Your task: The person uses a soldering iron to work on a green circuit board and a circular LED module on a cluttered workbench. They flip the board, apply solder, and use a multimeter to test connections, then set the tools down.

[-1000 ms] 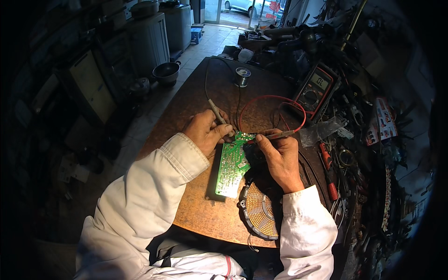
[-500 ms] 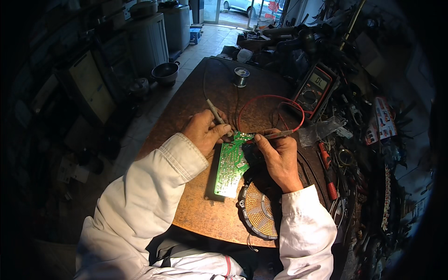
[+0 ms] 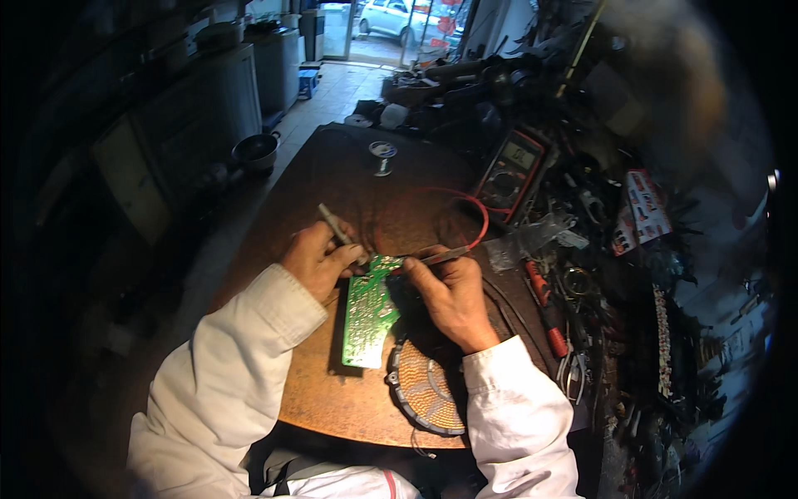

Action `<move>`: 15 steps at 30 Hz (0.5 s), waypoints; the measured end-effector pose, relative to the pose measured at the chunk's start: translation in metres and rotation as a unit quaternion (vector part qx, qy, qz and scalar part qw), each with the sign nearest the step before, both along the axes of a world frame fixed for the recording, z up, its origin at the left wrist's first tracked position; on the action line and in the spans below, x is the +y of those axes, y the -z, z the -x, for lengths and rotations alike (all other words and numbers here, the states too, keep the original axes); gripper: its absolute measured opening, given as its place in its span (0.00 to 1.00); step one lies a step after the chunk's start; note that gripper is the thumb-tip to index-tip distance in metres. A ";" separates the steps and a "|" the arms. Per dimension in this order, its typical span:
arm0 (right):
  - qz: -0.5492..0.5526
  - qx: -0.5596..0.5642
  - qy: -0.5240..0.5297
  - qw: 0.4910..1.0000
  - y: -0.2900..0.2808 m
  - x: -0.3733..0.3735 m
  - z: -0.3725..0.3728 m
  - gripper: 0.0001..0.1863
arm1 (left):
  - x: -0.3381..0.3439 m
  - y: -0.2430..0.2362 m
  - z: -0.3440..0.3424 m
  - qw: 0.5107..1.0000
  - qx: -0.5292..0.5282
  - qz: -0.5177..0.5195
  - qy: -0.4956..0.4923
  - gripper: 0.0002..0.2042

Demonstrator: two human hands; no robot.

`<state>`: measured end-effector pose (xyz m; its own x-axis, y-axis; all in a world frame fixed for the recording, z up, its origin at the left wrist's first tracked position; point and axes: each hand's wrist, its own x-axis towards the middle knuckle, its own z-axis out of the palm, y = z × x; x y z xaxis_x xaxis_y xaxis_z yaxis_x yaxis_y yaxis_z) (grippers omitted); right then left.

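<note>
A person in pale sleeves is leaning over a brown tabletop [image 3: 307, 395], working with both hands on a green circuit board [image 3: 366, 324], which is lying just left of the centre of the frame, its narrow top end between the hands. The view is what is changing: compared with half a second ago, everything is sitting further left, the scene is looking dimmer, and a brownish blur is appearing at upper right, too smeared to identify. The hands are keeping nearly the same pose around the board, so the head seems to be turning while the probing is carrying on undisturbed.

The left hand [image 3: 320, 259] is pinching a pale, pen-like probe [image 3: 331, 218] between thumb and fingers, slanting it down toward the board's top end. The right hand [image 3: 453, 295] is pinching a second probe [image 3: 446, 255], held nearly flat, with a red lead [image 3: 486, 220] curving away behind it. Whether either tip is touching the board is too small to tell.

Right of and below the board, a round coil [image 3: 422, 378] with orange windings is resting partly in shadow. A multimeter [image 3: 509, 176] is leaning at upper right, and a spool of wire [image 3: 382, 158] is standing at upper centre.
</note>
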<state>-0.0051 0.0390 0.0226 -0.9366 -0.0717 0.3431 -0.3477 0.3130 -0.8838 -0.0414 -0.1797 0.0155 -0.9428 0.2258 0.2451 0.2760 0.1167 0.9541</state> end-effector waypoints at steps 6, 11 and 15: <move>-0.016 0.012 -0.005 1.000 -0.003 0.006 -0.001 0.11 | 0.003 -0.001 0.000 1.000 -0.018 0.006 -0.002 0.11; -0.014 0.002 0.001 1.000 -0.005 0.003 -0.002 0.12 | -0.001 0.004 0.002 1.000 -0.002 0.008 -0.001 0.11; -0.026 0.008 0.002 1.000 -0.004 0.004 -0.002 0.12 | -0.001 0.003 0.002 1.000 -0.011 0.004 0.004 0.11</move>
<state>-0.0030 0.0431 0.0270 -0.9311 -0.0856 0.3547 -0.3609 0.3595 -0.8606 -0.0434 -0.1802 0.0124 -0.9459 0.2358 0.2229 0.2566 0.1229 0.9587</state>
